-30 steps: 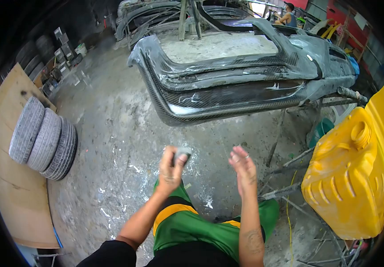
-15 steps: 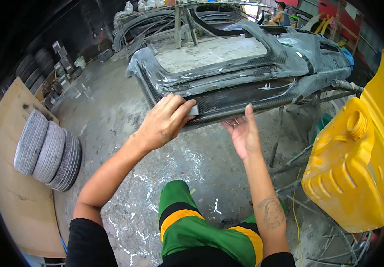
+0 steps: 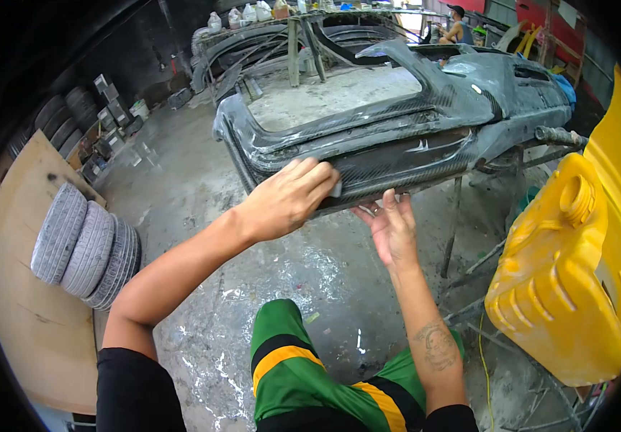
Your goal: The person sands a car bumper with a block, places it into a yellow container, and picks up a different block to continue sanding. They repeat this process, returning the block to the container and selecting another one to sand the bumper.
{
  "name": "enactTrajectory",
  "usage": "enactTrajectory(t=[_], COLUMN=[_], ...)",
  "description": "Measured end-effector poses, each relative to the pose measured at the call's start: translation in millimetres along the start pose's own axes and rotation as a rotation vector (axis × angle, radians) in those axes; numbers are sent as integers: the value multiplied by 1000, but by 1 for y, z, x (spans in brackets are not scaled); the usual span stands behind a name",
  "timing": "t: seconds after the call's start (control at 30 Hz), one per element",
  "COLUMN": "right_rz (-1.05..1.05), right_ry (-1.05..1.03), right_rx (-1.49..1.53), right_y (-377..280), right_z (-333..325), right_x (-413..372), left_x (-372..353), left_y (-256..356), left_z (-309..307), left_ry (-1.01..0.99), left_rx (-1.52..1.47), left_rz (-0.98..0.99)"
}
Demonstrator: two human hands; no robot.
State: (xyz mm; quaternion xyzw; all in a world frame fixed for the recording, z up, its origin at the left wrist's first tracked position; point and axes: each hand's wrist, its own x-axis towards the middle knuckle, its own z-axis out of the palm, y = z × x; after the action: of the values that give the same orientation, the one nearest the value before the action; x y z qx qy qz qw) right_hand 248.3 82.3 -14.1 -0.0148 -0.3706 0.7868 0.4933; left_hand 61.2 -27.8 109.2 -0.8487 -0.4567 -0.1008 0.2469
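The person wore a black short-sleeved top, its left sleeve (image 3: 134, 392) and right sleeve (image 3: 454, 421) ending above the elbow. The shorts (image 3: 289, 367) were bright green with a yellow band edged in black. A dark round tattoo (image 3: 436, 345) marked the right forearm. The left hand (image 3: 289, 198) and right hand (image 3: 393, 230) were bare.

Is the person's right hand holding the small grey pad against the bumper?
No, the left hand presses the grey pad on the bumper; the right hand is open below its lower edge.
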Motion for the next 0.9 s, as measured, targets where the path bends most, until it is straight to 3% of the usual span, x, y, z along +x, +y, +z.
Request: enactTrajectory(t=[0.17, 0.3, 0.47, 0.63, 0.8, 0.9], right_rz=[-18, -8, 26, 11, 38, 22], right_ry=[-36, 7, -41, 16, -40, -21], right_rx=[42, 28, 46, 66, 84, 74], right_y=[0, 1, 0, 2, 0, -1], right_z=[-3, -1, -5, -4, -4, -7], right_x=[5, 3, 2, 5, 3, 3], left_x=[-32, 26, -29, 49, 0, 34], left_y=[-9, 8, -6, 15, 6, 10], left_z=[-8, 1, -6, -2, -11, 1], left_ry=[-86, -33, -114, -51, -69, -19], left_rx=[101, 0, 38, -11, 41, 7], left_rz=[-26, -4, -102, -30, -75, -34])
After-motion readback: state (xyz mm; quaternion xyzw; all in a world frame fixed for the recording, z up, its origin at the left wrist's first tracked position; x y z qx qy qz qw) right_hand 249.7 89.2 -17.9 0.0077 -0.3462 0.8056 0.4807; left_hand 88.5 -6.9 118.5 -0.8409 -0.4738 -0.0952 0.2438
